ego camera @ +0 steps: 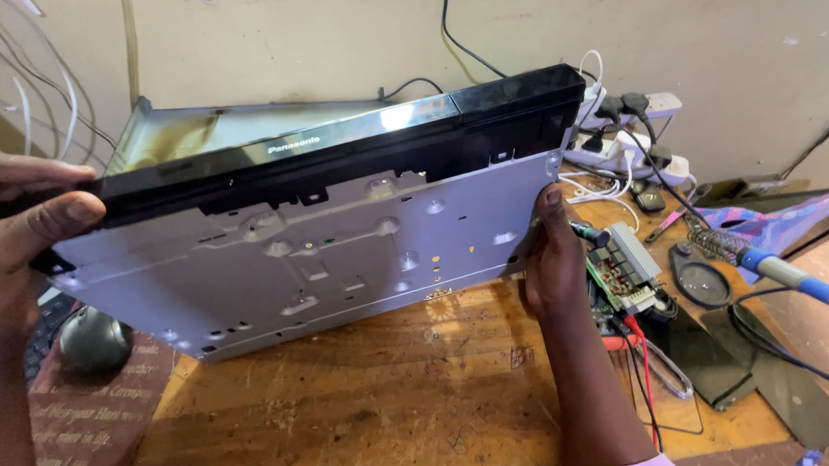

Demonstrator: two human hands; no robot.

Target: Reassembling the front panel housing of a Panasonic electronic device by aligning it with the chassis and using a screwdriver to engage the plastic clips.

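A flat disc player (340, 236) is tipped up on its back edge, its grey metal underside facing me and its glossy black front panel (355, 142) on top. My left hand (13, 218) grips the left end of the black panel, thumb on the front. My right hand (551, 255) holds the right side of the metal chassis, fingers behind it. The lower edge of the player rests on or just above the wooden table (375, 402).
A dark computer mouse (93, 338) lies on a printed mat at left. Right of the player sit a green circuit board (621, 271), red and black leads, a blue-handled soldering iron (789, 277) in its coil stand, and a white power strip (630, 144) by the wall.
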